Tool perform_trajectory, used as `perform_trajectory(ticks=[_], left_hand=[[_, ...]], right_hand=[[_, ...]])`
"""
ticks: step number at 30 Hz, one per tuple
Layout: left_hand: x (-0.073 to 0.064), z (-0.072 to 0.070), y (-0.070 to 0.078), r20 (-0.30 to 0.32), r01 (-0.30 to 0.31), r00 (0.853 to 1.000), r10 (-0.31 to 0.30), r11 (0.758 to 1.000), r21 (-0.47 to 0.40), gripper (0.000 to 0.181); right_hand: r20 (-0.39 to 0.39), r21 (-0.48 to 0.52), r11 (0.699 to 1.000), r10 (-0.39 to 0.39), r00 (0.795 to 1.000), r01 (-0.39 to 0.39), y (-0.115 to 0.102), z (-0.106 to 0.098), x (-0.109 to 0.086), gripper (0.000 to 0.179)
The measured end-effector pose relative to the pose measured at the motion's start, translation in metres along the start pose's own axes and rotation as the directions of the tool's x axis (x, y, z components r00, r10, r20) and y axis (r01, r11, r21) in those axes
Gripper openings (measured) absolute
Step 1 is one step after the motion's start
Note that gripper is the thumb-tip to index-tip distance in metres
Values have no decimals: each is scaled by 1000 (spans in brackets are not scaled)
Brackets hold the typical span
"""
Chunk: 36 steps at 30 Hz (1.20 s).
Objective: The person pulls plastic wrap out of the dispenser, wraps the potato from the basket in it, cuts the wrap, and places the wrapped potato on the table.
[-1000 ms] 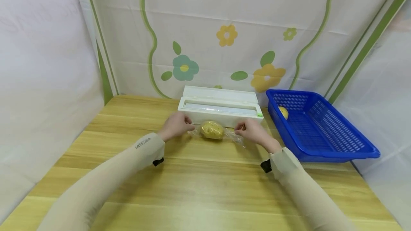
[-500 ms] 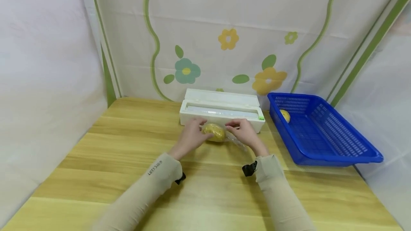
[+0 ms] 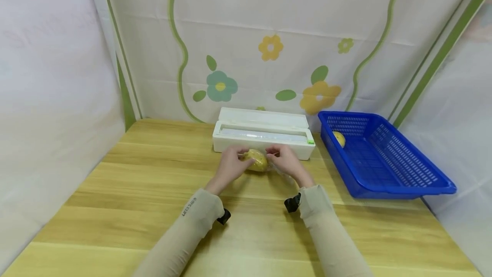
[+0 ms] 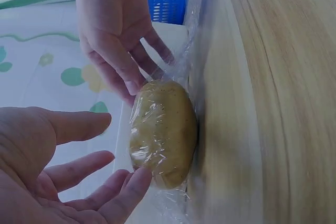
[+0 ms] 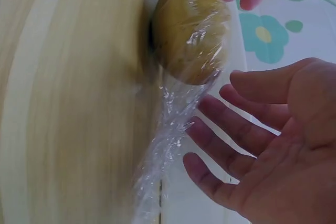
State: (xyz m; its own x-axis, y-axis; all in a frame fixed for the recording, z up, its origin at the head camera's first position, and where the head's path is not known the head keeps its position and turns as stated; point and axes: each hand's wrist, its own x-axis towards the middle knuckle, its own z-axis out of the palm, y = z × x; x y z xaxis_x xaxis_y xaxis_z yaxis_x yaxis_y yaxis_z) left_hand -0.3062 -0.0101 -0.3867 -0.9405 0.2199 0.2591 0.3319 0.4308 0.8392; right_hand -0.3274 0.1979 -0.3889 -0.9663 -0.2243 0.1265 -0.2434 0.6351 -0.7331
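Observation:
A potato point(image 3: 256, 161) lies on the table wrapped in clear cling film point(image 5: 170, 114), its loose end twisted and trailing to the right. At the potato's left side is my left hand point(image 3: 232, 163), fingers loosely spread; in the left wrist view a fingertip touches the wrapped lower end while the thumb stays apart. My right hand point(image 3: 285, 160) is at the other end. Its relaxed fingers touch or nearly touch the gathered film by the potato, as the right wrist view shows. Neither hand visibly pinches anything.
Just behind the potato stands a white cling film dispenser point(image 3: 265, 143) with its lid raised and a film roll inside. A blue plastic basket point(image 3: 338, 166) at the right holds another potato point(image 3: 340, 139). Patterned cloth hangs behind the wooden table point(image 3: 246, 234).
Both hands have come inward from the film's two ends to the potato's sides. The left moved right, the right moved left. The potato has shifted and turned slightly.

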Motion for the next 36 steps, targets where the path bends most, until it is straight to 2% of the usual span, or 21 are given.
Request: perform_trajectory(ticks=[4,8,12,16,19,21,25,29,32,36], left_hand=[[1,-1,-3,13,6,1000,-6,1000,1,28],[3,-3,-4,33,-28,999,27,1000,10,20],[4,-5,-4,22,-8,1000,7,1000,28,23],[4,-5,-5,-28,44,999,-42,997,62,28],[3,-3,-6,-60,70,996,-67,996,52,27],[3,-2,-7,-60,71,996,-68,996,51,26],[5,-1,-8,15,31,999,-32,998,46,27],[6,-1,-8,117,1,993,0,1000,-6,28],[7,-2,-11,149,12,989,-5,999,-47,28],[6,0,-15,154,32,988,-19,996,-85,28]], right_hand=[[25,-13,1000,-8,1000,8,0,3,1,26],[51,-2,1000,-16,999,16,0,2,1,28],[88,45,999,-15,996,11,-2,5,-3,32],[84,83,992,86,993,-93,-10,11,-13,35],[29,72,980,185,982,-187,-19,16,-21,37],[-14,64,970,236,972,-234,-24,19,-26,37],[-62,83,949,309,949,-304,-33,24,-34,42],[-72,143,928,356,932,-344,-38,27,-43,49],[-76,185,925,351,933,-333,-36,30,-48,51],[-81,195,929,334,939,-314,-32,32,-50,52]])
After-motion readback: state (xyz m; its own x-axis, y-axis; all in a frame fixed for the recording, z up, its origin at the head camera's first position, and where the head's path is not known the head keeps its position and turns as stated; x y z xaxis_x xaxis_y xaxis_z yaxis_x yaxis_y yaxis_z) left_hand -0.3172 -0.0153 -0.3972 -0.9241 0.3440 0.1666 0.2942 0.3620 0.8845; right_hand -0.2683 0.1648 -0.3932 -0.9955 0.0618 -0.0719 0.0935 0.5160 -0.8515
